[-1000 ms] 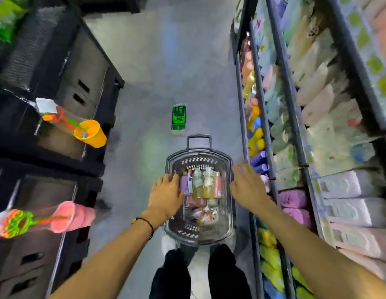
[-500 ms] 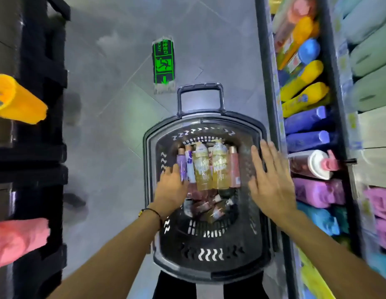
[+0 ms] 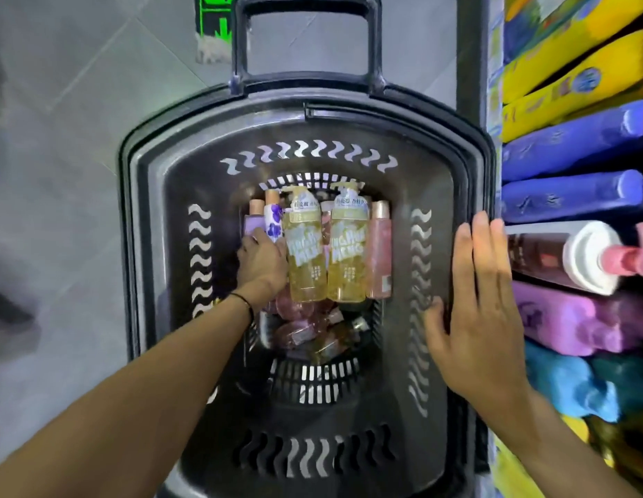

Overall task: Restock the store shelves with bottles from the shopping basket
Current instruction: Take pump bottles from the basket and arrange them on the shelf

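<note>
Two hands work: the left hand curls around a lilac bottle inside the shopping basket at centre frame, while the right hand lies flat, fingers straight, on its right rim, probably steadying it.

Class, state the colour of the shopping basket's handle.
Black handle, best seen in the head view.

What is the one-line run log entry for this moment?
left hand: at lilac bottle in basket, grip unclear | right hand: open, at basket rim

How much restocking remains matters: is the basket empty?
Not empty: the basket holds two yellow bottles, a pink bottle and more beneath.
</note>
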